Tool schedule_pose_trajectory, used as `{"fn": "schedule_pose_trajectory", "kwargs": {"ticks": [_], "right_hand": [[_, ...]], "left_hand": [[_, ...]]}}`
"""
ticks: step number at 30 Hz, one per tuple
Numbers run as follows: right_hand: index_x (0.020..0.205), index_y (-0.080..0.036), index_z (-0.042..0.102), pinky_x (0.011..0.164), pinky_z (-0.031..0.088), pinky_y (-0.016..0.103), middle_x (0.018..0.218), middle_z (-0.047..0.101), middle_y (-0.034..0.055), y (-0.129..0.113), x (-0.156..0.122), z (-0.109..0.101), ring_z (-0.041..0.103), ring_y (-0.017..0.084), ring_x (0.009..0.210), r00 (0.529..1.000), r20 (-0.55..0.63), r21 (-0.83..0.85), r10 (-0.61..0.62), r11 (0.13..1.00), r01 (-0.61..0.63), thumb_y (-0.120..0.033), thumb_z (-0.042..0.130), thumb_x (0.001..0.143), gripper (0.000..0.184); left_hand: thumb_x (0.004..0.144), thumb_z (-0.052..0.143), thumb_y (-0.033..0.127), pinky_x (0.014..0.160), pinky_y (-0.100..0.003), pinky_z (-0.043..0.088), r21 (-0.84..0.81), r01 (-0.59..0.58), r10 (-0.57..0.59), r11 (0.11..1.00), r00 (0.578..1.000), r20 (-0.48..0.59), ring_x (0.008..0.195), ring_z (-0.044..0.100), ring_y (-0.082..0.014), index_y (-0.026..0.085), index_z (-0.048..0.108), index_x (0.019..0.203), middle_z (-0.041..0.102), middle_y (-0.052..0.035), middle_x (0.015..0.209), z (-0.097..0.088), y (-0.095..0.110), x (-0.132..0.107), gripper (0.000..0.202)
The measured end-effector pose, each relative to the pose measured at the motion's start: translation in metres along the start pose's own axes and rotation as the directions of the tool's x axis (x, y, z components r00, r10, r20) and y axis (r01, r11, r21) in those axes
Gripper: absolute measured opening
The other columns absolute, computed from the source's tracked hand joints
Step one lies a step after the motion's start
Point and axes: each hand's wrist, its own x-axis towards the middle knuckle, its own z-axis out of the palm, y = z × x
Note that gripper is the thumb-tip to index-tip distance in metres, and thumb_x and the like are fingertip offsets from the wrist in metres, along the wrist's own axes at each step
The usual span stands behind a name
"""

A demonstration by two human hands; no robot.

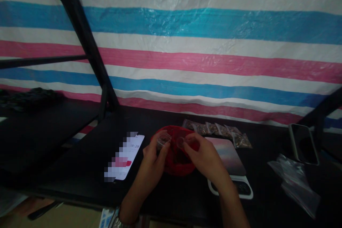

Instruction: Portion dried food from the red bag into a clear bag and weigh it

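Note:
Over a red bowl-like container (180, 171) with dark contents, both of my hands are at work. My left hand (155, 155) pinches a small clear plastic bag (163, 139) near the container's left rim. In the fingers of my right hand (201, 151) is a small clear round cup (180, 142), above the container's middle. A kitchen scale (227, 156) with a shiny plate and white body lies just right of the container, partly behind my right forearm. Several small filled zip bags (213, 128) lie in a row behind the scale.
A phone with a lit screen (128, 156) lies left of the container. At the right are a dark-screened phone (304, 144) and a pile of flat clear zip bags (296, 185) on the black table (184, 199). A black frame post (85, 39) slants up at the left, before a striped sheet (200, 46).

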Motion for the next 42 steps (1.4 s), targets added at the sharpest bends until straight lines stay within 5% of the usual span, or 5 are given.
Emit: {"fn": "schedule_pose_trajectory", "kwargs": {"ticks": [16,23,27,33,42], "right_hand": [[0.086,-0.02,0.078,0.073,0.053,0.029,0.084,0.078,0.0023,-0.035,-0.014,-0.012,0.07,0.019,0.079,0.997,-0.003,0.434,-0.076,0.898,0.07,-0.041,0.072,0.09,0.022],[0.078,-0.021,0.082,0.076,0.055,0.035,0.081,0.081,0.006,-0.004,-0.012,-0.061,0.073,0.024,0.079,0.926,-0.373,0.318,0.057,0.946,0.069,-0.047,0.077,0.077,0.027],[0.077,-0.021,0.082,0.072,0.054,0.039,0.078,0.081,0.0084,0.044,-0.013,-0.096,0.074,0.029,0.074,0.881,-0.438,0.119,0.178,0.983,-0.139,-0.048,0.072,0.077,0.029],[0.101,-0.016,0.084,0.092,0.054,0.048,0.106,0.081,0.0195,0.065,-0.013,-0.094,0.074,0.036,0.102,0.869,-0.493,-0.328,0.037,0.917,-0.225,-0.038,0.063,0.09,0.032],[0.125,-0.024,0.077,0.097,0.044,0.048,0.113,0.081,0.0116,0.0,-0.012,-0.012,0.066,0.036,0.114,0.986,-0.167,-0.575,0.002,0.812,-0.099,-0.017,0.067,0.094,0.033]], "left_hand": [[0.08,0.088,0.039,0.081,-0.03,0.057,-0.683,0.289,-0.053,0.671,0.937,0.344,0.091,0.074,-0.0195,0.026,0.058,0.114,0.075,-0.0023,0.108,0.01,0.026,-0.018,0.047],[0.096,0.06,0.046,0.105,-0.049,0.052,-0.14,-0.102,0.092,0.985,0.993,-0.077,0.115,0.068,-0.0298,0.023,0.067,0.113,0.074,-0.0104,0.118,0.026,0.026,-0.014,0.029],[0.088,0.062,0.044,0.108,-0.062,0.047,0.369,0.024,0.178,0.929,0.846,-0.502,0.119,0.06,-0.0378,0.018,0.066,0.113,0.065,-0.0163,0.117,0.024,0.008,-0.016,0.036],[0.08,0.064,0.047,0.082,-0.05,0.061,0.162,0.165,-0.114,0.973,0.952,-0.285,0.086,0.07,-0.0299,0.019,0.063,0.117,0.069,-0.0095,0.102,0.021,-0.017,-0.013,0.046],[0.089,0.062,0.024,0.094,-0.039,0.06,0.195,-0.288,0.345,0.938,0.832,-0.435,0.103,0.073,-0.0235,0.023,0.07,0.106,0.074,-0.005,0.107,0.004,-0.017,-0.008,0.019]]}}
